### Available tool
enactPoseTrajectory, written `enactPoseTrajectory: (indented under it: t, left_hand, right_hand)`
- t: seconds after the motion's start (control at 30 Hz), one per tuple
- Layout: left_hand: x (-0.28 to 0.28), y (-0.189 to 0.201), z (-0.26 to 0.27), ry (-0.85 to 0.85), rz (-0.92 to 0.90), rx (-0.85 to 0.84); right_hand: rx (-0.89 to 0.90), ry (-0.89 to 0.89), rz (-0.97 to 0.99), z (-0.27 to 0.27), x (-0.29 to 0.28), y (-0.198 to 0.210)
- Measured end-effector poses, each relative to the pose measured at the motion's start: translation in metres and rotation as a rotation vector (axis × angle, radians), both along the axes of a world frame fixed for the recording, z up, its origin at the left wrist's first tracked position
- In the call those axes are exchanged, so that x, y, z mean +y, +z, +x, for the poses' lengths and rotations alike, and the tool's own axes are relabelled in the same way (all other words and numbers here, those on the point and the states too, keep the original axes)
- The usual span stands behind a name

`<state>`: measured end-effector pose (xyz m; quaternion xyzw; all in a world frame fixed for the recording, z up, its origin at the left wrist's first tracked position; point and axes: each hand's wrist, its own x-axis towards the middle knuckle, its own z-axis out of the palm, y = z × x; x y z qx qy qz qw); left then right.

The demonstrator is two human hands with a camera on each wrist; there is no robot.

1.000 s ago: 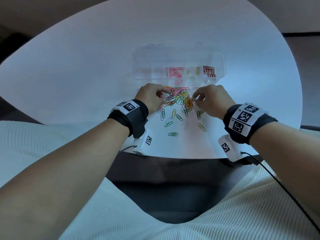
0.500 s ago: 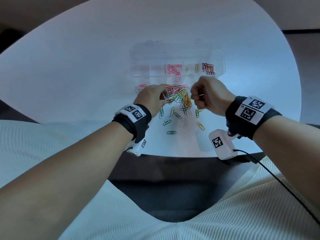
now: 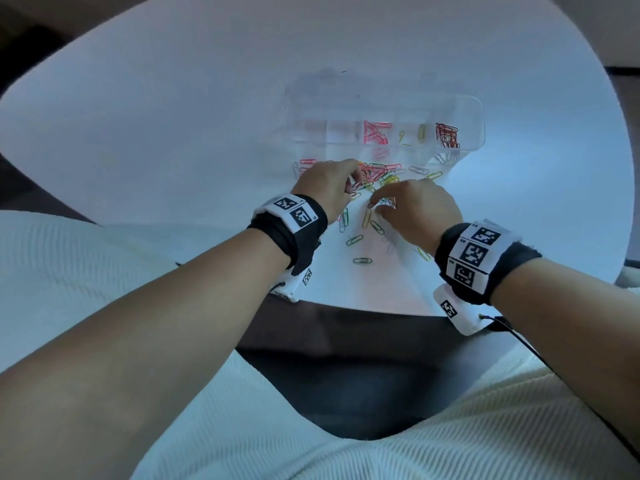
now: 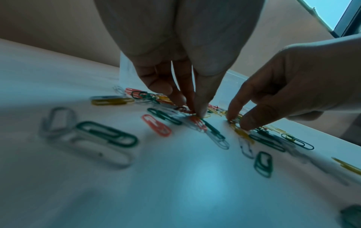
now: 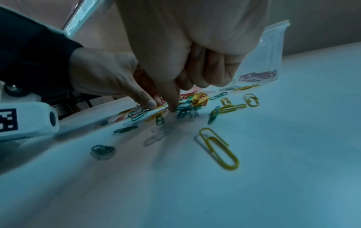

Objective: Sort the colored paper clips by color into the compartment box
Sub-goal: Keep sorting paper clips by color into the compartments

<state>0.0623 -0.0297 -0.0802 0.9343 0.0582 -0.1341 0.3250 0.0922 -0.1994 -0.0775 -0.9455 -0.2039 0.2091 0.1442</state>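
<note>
Presently both hands work in the loose pile of clips [image 3: 379, 176] on the white table [image 3: 173, 133], just in front of the clear box [image 3: 478, 112].

Left hand [image 3: 329, 188]: fingers curled downward, thumb and fingertips [image 4: 199, 108] drawn together at the left edge of the pile, over an orange clip [image 4: 198, 122] and a green one. Whether a clip is actually pinched cannot be told; the wrist view is blurred at the contact point.

Right hand [image 3: 415, 209]: knuckles folded, one finger and the thumb [image 5: 173, 106] reaching down to the table amid green and yellow clips. Grip on any clip cannot be confirmed.

The hands are close together but apart, not touching.

Box: lies beyond the pile, open. Pink clips [image 3: 375, 133] fill one middle compartment; yellow clips [image 3: 420, 131], few in number, lie in the next to the right; dark red clips [image 3: 446, 135] occupy the rightmost. Compartments to the left show no colour that can be made out.

Scattered singles lie nearer the person: a green clip [image 3: 362, 260] alone towards the table edge, a yellow clip [image 5: 218, 148] large in the right wrist view.
</note>
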Motion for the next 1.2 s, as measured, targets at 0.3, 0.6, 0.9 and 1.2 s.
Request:
enactPoseTrajectory:
  t: [0.3, 0.6, 0.9, 1.2]
  left_hand:
    - [0.0, 0.003, 0.003, 0.205, -0.111, 0.001]
    - [0.006, 0.019, 0.012, 0.581, -0.63, 0.154]
    - [0.001, 0.003, 0.006, 0.331, -0.148, 0.093]
    - [0.003, -0.002, 0.002, 0.166, 0.096, 0.069]
  right_hand:
    - [0.112, -0.161, 0.228, 0.014, -0.007, 0.006]
    - [0.795, -0.641, 0.885, 0.039, -0.026, 0.029]
    - [0.684, -0.643, 0.7, 0.043, -0.034, 0.027]
    - [0.094, -0.272, 0.162, 0.034, -0.031, 0.006]
